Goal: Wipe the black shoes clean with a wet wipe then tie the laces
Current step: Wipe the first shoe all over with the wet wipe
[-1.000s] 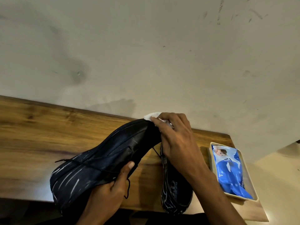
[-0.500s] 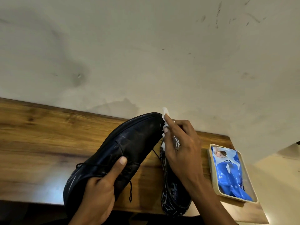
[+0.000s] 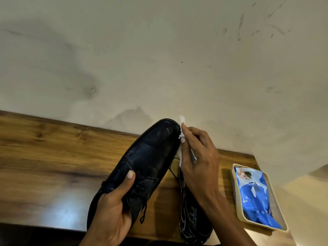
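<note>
**shoeguy_22:** Black leather, kinda shiny, with creases across the top. That's the black shoe the left hand has hold of. Fingers are wrapped under it and the thumb is pressed flat over the lace area, so it's a proper grip. Toe points away from the person, up toward the wall, and the whole shoe is lifted and tilted over the wooden table.

**mopsy:** What about the laces?

**shoeguy_22:** Undone. One loose lace dangles just beside the left thumb's base.

**mopsy:** And the other hand?

**shoeguy_22:** The right hand has its fingers curled around a white wet wipe, pinching it against the toe's edge. A bit of the wipe pokes out above the fingertips and more trails below them along the shoe's side.

**mopsy:** Second shoe?

**shoeguy_22:** The other black shoe sits on the table under the right wrist, opening facing up, with printed text on the insole that I can't read.

**mopsy:** Anything else around?

**shoeguy_22:** Off to the right of that hand, a beige tray holds a blue wipes pack. It's well apart from both shoes.
</note>
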`<action>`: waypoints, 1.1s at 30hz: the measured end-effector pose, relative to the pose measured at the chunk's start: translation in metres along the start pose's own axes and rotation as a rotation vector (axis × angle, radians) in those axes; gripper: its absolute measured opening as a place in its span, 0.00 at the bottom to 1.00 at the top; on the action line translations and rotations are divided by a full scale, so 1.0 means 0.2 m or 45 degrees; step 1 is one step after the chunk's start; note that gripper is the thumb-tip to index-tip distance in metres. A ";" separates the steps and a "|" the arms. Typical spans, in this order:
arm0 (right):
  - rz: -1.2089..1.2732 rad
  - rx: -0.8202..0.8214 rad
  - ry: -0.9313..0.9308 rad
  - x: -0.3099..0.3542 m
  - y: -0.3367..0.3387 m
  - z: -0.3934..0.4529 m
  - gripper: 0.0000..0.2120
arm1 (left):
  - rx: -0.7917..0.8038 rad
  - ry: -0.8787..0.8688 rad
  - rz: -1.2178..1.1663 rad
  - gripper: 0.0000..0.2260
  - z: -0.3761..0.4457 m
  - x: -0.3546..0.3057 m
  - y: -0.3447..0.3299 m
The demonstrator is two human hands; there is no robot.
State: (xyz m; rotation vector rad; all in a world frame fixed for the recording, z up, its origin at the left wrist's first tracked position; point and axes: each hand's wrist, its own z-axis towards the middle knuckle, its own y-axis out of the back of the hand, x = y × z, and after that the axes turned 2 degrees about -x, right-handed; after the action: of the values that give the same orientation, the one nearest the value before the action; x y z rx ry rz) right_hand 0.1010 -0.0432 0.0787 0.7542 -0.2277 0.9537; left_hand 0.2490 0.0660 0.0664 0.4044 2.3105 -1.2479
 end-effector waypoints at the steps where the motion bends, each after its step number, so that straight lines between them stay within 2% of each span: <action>1: -0.023 0.009 0.030 0.00 0.00 0.01 0.18 | 0.001 0.009 -0.011 0.21 0.00 0.00 0.00; 3: -0.075 0.037 0.098 -0.01 0.00 0.03 0.18 | 0.022 0.041 -0.032 0.22 -0.01 0.00 -0.01; 5: -0.125 0.088 0.174 -0.01 0.00 0.03 0.18 | 0.027 0.059 -0.056 0.33 -0.02 0.00 -0.02; 6: -0.158 0.116 0.215 -0.01 0.01 0.02 0.18 | 0.023 0.049 -0.053 0.35 -0.02 0.00 -0.02; 8: -0.241 0.139 0.276 -0.02 0.01 -0.01 0.18 | 0.047 0.022 -0.053 0.24 -0.01 0.00 0.00; 10: -0.302 0.117 0.306 -0.02 0.01 -0.04 0.17 | 0.055 0.023 -0.059 0.20 -0.01 0.00 0.00; 14: -0.360 0.127 0.346 0.00 -0.02 -0.09 0.19 | 0.052 -0.005 -0.066 0.24 -0.03 0.01 -0.01; 16: -0.362 0.200 0.354 0.02 -0.03 -0.11 0.21 | 0.041 -0.021 -0.052 0.21 -0.02 0.01 -0.02; 18: -0.362 0.219 0.371 0.03 -0.02 -0.08 0.18 | 0.049 -0.028 -0.025 0.21 -0.03 0.01 -0.02; 23: -0.385 0.082 0.264 -0.02 0.01 0.03 0.17 | 0.055 -0.039 0.051 0.20 -0.03 0.04 -0.02; 26: -0.385 0.215 0.354 0.03 -0.05 -0.05 0.14 | 0.099 -0.044 0.032 0.19 -0.04 0.05 -0.04; 30: -0.296 0.417 0.530 0.09 -0.09 -0.15 0.15 | 0.107 -0.011 0.005 0.18 -0.04 0.05 -0.04; 33: -0.297 0.316 0.500 0.03 -0.03 -0.08 0.14 | 0.135 -0.005 -0.008 0.19 -0.03 0.05 -0.03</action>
State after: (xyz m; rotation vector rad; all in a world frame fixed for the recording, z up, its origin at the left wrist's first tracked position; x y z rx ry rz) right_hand 0.1074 -0.0304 0.0659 0.7830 0.3211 0.8950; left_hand 0.2360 0.0688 0.0687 0.4304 2.2505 -1.3769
